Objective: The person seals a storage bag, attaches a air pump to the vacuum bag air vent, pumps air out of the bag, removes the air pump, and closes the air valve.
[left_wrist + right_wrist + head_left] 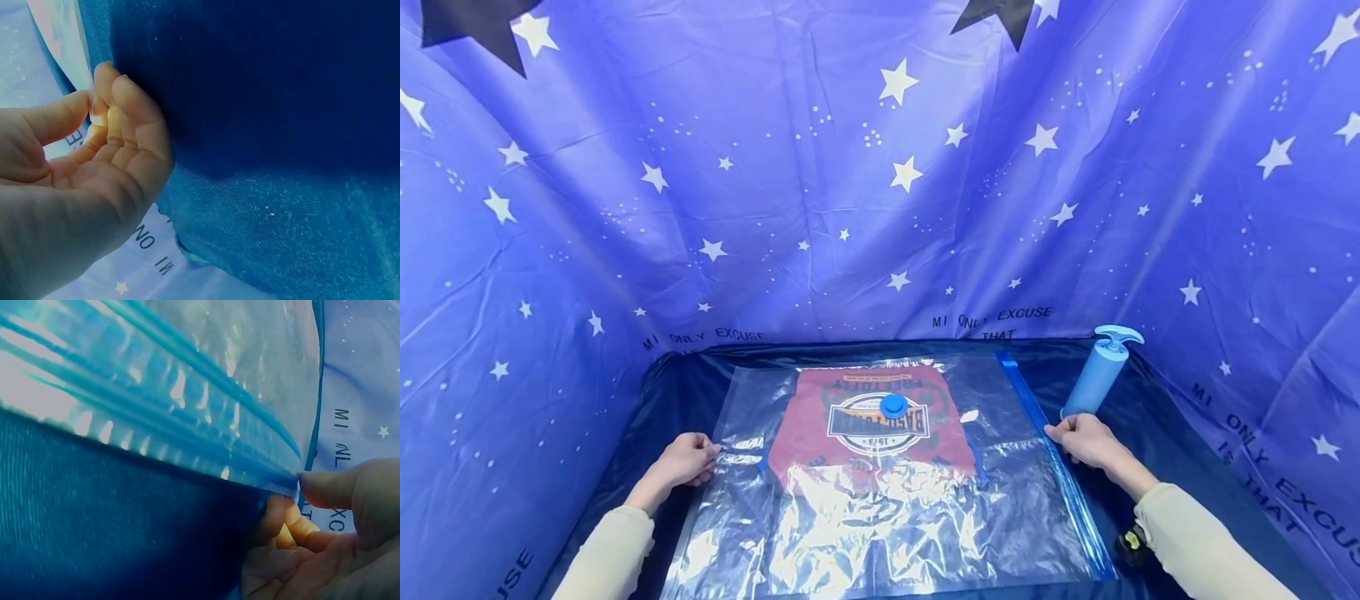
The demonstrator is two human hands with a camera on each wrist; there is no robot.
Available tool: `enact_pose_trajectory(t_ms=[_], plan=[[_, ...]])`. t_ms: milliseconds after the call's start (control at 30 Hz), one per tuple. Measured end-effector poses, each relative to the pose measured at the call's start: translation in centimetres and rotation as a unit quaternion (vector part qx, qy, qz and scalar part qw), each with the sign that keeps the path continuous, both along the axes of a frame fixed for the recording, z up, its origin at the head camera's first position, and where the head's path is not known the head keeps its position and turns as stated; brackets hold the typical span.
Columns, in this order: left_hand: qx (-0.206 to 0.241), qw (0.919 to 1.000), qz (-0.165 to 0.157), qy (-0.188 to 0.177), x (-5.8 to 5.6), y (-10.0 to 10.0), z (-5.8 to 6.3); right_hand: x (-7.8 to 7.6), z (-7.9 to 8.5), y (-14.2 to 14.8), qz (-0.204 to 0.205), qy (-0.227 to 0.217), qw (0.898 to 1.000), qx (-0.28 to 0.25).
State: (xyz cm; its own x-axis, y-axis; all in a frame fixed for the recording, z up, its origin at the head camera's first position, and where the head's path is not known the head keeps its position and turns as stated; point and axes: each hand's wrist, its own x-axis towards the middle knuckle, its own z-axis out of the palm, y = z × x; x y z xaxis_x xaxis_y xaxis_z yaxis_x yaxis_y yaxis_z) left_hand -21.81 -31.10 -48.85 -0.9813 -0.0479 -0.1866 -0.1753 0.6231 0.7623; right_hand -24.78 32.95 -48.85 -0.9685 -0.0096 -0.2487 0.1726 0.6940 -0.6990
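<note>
A clear vacuum storage bag [917, 533] with a round blue valve [893, 406] lies flat, its blue zip edge [1052, 450] on the right. Inside it shows a folded red garment [872, 467] with a printed badge, upside down to me. At the bag's left edge my left hand [681, 461] pinches the plastic between thumb and curled fingers; the left wrist view shows that hand [106, 150] from the palm side. My right hand [1092, 444] grips the zip edge, with the thumb [328, 487] on top and fingers beneath in the right wrist view.
A blue hand pump [1097, 375] stands tilted behind the right hand. A small black and yellow object [1131, 546] lies by the right sleeve, partly hidden. Dark blue cloth [662, 392] covers the surface, and a purple star-printed curtain [820, 200] encloses it.
</note>
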Motion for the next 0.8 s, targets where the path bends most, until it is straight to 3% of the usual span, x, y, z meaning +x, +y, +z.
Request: enact_pose_trajectory(t_ms=[367,567,800], plan=[[0.008,0.9999,0.01,0.001,0.0,0.3,0.1,0.5,0.9,-0.9,0.01,0.084,0.991,0.099],[0.032,0.9993,0.011,-0.014,-0.2,0.0,0.0,0.6,1.6,-1.7,0.022,0.114,0.989,0.093],[0.075,0.9962,0.001,-0.045,-0.4,-0.9,-0.3,-0.9,2.4,-3.7,0.039,0.159,0.983,0.087]])
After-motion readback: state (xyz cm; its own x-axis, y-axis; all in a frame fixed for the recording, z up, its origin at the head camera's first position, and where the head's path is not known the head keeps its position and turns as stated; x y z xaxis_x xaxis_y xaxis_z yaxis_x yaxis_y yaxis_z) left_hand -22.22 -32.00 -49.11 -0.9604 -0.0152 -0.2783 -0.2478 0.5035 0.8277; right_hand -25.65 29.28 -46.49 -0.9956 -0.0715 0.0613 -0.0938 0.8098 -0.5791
